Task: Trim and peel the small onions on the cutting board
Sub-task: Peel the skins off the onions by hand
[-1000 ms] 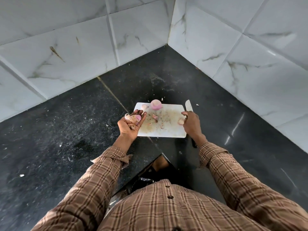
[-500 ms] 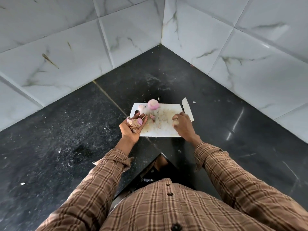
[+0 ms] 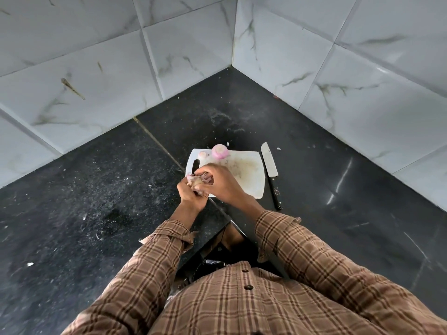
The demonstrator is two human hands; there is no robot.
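A white cutting board (image 3: 249,175) lies on the black counter in the corner. At its far edge sit a peeled pink onion (image 3: 219,151) and a smaller pale piece (image 3: 202,154). Over the board's near left corner my left hand (image 3: 191,194) cups a small onion with loose papery skin (image 3: 194,181). My right hand (image 3: 217,182) meets it there, fingers pinching at the same onion and skin. The knife (image 3: 271,170), steel blade and black handle, lies on the counter just right of the board, untouched.
White marble-look tiled walls (image 3: 145,68) close the corner behind the board. The black stone counter (image 3: 96,201) carries scattered skin flecks and crumbs. Below my shirt a dark gap opens at the counter's near edge (image 3: 217,245).
My right hand has let go of the knife, which now lies right of the board, and moved left to join my left hand on the onion. The view shifted slightly.
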